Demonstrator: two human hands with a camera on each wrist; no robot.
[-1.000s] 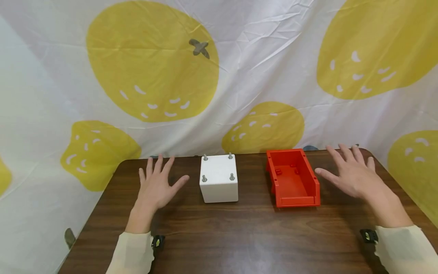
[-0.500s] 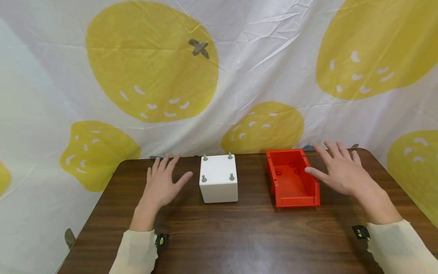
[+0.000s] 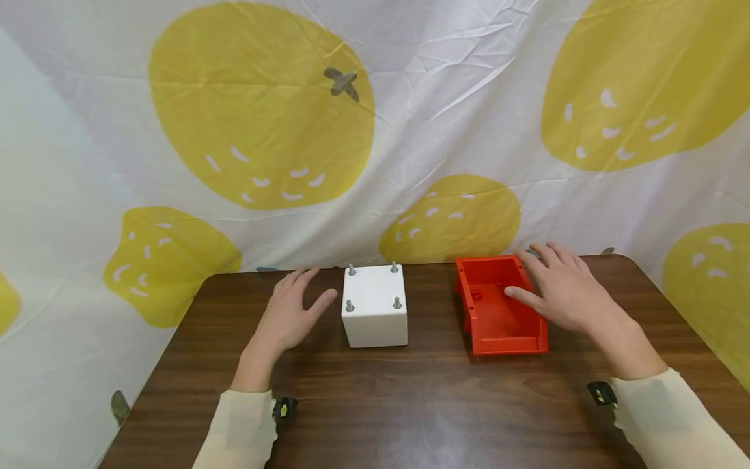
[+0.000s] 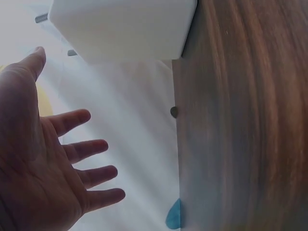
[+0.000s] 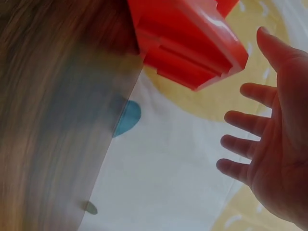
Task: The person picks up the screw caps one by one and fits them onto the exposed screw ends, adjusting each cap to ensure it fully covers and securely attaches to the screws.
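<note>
A white block (image 3: pixel 375 329) with metal threaded studs (image 3: pixel 397 303) upright at its top corners stands on the table. Left of it is my left hand (image 3: pixel 285 316), fingers spread and holding nothing; the left wrist view shows the thumb level with the white block (image 4: pixel 125 29), apart from it. A red open-front bin (image 3: pixel 506 344) stands to the block's right, with small red parts (image 3: pixel 477 295) inside. My right hand (image 3: pixel 565 293) overlaps the bin's right wall in the head view. In the right wrist view the fingers are extended beside the red bin (image 5: pixel 192 48), nothing held.
The brown wood table (image 3: pixel 375 404) carries the block and bin near its far edge. Directly behind hangs a white cloth (image 3: pixel 445 117) printed with yellow fruit. Small black wrist devices (image 3: pixel 285 408) sit at both sleeve cuffs.
Both hands have moved inward: the left hand rightward toward the white block, the right hand leftward until it overlaps the red bin in view. The block and bin have stayed put.
</note>
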